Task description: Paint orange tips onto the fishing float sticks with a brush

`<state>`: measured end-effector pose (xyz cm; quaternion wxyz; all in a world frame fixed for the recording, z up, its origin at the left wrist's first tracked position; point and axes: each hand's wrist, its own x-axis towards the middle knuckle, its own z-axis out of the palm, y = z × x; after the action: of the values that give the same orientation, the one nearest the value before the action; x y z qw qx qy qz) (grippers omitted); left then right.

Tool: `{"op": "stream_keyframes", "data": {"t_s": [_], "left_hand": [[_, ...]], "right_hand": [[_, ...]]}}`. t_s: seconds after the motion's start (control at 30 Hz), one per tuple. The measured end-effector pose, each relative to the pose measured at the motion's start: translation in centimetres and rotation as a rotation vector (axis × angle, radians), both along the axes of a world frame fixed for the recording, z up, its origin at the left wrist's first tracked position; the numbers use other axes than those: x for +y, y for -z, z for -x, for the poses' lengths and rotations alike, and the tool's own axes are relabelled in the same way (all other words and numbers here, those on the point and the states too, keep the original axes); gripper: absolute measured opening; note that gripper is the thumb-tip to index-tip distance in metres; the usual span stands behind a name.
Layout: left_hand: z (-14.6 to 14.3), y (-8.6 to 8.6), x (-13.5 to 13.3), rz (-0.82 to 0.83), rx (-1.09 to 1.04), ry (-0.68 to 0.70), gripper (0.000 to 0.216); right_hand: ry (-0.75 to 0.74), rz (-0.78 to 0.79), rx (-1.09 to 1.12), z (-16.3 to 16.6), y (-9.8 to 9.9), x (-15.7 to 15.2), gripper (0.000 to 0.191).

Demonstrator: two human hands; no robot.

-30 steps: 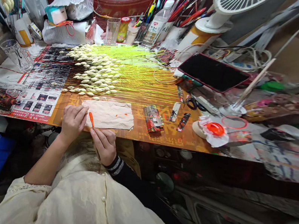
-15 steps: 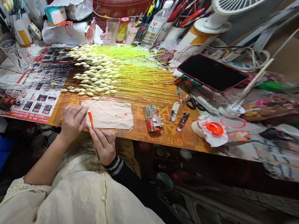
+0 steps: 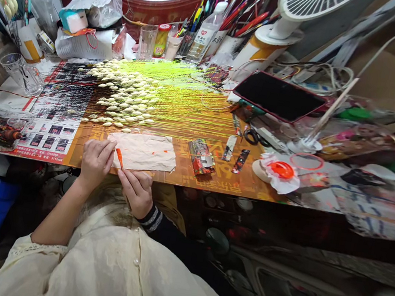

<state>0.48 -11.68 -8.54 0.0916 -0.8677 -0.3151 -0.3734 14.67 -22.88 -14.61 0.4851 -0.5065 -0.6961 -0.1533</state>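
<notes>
My right hand [image 3: 137,191] is closed round a paintbrush [image 3: 119,157] whose tip is coated in bright orange. That tip points up and left, close to the fingers of my left hand [image 3: 97,160]. My left hand is closed in a pinch at the paper's left edge; what it pinches is too thin and hidden to make out. Below the brush tip lies a crumpled pale paper towel [image 3: 146,155] with a few orange marks. Beyond it lie many fishing floats [image 3: 126,98] in rows, with pale bodies, black stems and yellow-green tips.
Right of the paper towel lies a paint-stained small box [image 3: 201,157]. Farther right is a dish of orange paint [image 3: 281,170]. Scissors [image 3: 252,136], a phone [image 3: 280,96], a fan [image 3: 289,29], a bottle [image 3: 206,33] and a glass mug [image 3: 23,76] stand or lie around the table.
Both hands and the brush stay in nearly the same place. The view has shifted very slightly.
</notes>
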Motion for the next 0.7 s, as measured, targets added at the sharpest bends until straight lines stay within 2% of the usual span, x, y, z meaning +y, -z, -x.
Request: {"op": "stream_keyframes", "data": {"t_s": [0.3,0.7], "left_hand": [[0.02,0.05,0.03,0.056,-0.023,0.001,0.031],[0.1,-0.14,-0.04,0.006,-0.008,-0.002,0.031]], "right_hand": [[0.01,0.024,0.0,-0.13,0.23,-0.11,0.056],[-0.037,-0.012,0.02,-0.62,0.99,-0.28,0.056]]}}
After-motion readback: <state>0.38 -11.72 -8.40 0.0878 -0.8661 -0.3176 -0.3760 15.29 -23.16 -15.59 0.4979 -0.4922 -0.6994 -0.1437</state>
